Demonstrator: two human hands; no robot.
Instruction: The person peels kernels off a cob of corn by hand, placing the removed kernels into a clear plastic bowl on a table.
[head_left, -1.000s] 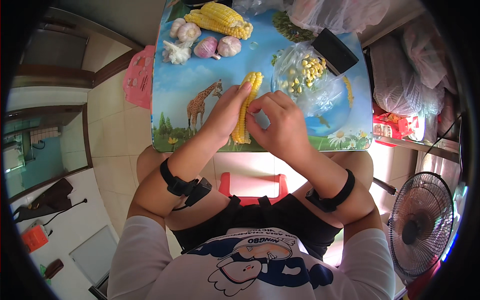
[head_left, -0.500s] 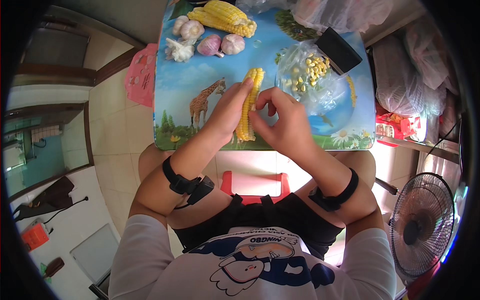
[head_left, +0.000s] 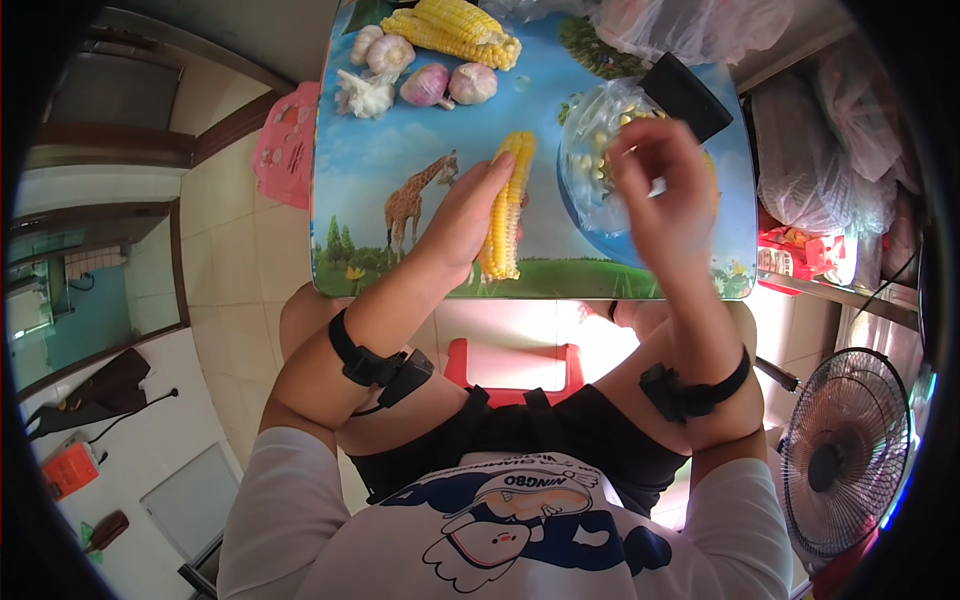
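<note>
My left hand [head_left: 466,222] is wrapped round a yellow corn cob [head_left: 509,190], held upright over the near middle of the table. Part of the cob's lower right side is stripped of kernels. My right hand [head_left: 664,180] hovers over a clear plastic bag [head_left: 592,140] on the table's right side. Its fingers are curled and smeared by motion, so whether they hold anything cannot be made out. Loose corn kernels [head_left: 603,160] lie in the bag, partly hidden behind this hand.
More corn cobs [head_left: 455,32] lie at the far left of the picture-printed table [head_left: 400,150], with several garlic bulbs [head_left: 473,83] beside them. A black box-like object [head_left: 686,98] stands by the bag. Plastic bags [head_left: 690,30] sit at the back; a fan [head_left: 843,455] stands at right.
My right hand has left the cob and moved right, over the bag of kernels. My left hand still holds the cob in nearly the same place.
</note>
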